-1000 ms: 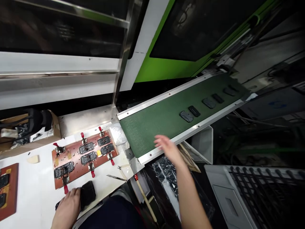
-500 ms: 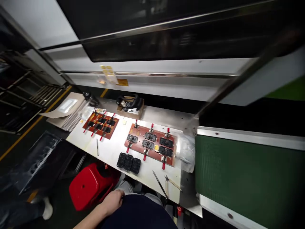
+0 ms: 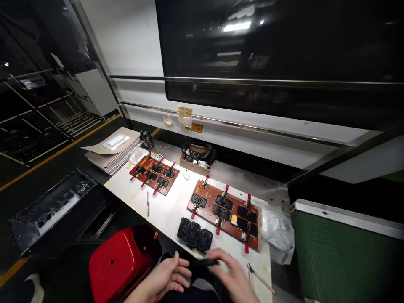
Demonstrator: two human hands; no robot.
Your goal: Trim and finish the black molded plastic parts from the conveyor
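My left hand is in front of the table's near edge, palm turned inward, fingers apart and nothing in it. To its right, my right hand is curled around a dark, elongated thing, too blurred to name, that points toward the left hand. Just beyond the hands, three black ribbed plastic pieces lie side by side on the white tabletop. Behind them is a reddish-brown fixture board with red-handled toggle clamps and several black pieces. A similar board lies farther left.
Pliers lie right of my right hand. A craft knife rests on the left. Behind are an open cardboard box, stacked cardboard and a black bottle. A red stool stands left; a green conveyor belt right.
The view has swung left. My left hand has risen from my lap and opened. My right hand has come into view over the table's near edge, where a dark slender tool lay, holding something dark.
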